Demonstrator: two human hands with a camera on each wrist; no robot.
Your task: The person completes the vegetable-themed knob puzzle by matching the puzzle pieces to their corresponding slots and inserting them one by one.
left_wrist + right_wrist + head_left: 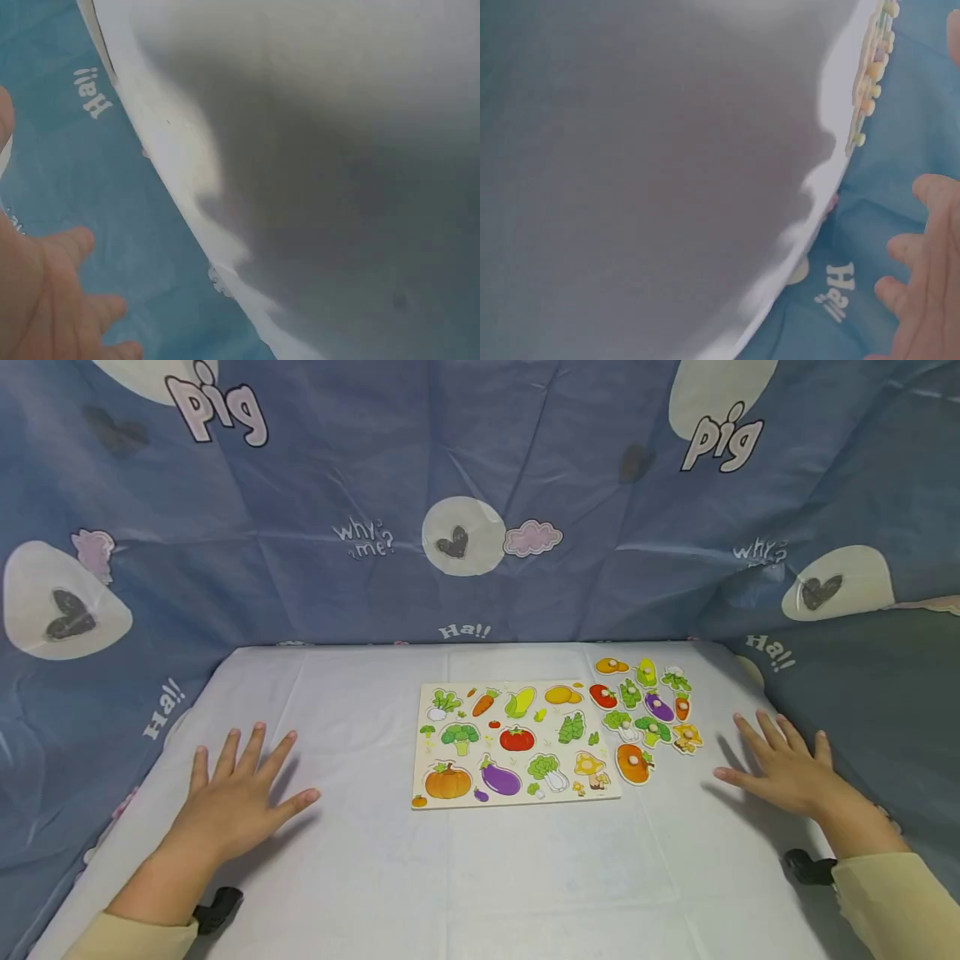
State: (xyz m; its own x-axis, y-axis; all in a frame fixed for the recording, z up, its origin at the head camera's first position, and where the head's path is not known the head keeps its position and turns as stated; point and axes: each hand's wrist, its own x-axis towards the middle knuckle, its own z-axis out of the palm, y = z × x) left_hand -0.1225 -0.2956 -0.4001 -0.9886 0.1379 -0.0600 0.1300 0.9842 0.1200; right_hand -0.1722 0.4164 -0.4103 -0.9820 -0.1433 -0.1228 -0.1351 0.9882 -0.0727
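A flat puzzle board (480, 793) printed with vegetables lies on the white table, right of the middle. Loose knobbed vegetable pieces cluster along its right side, among them a pumpkin piece (630, 767), an eggplant piece (654, 710), a tomato piece (597, 698) and a mushroom piece (681, 747). My left hand (234, 806) is spread with straight fingers over the table's left side, well apart from the board, holding nothing. On the right, my other hand (793, 777) is spread too, just right of the pieces and with nothing in it.
White cloth covers the table (525, 877). A blue patterned fabric (360, 585) rises behind it and along both sides. A black wrist strap part (217, 910) shows below the left hand, another dark one (810, 866) below the right.
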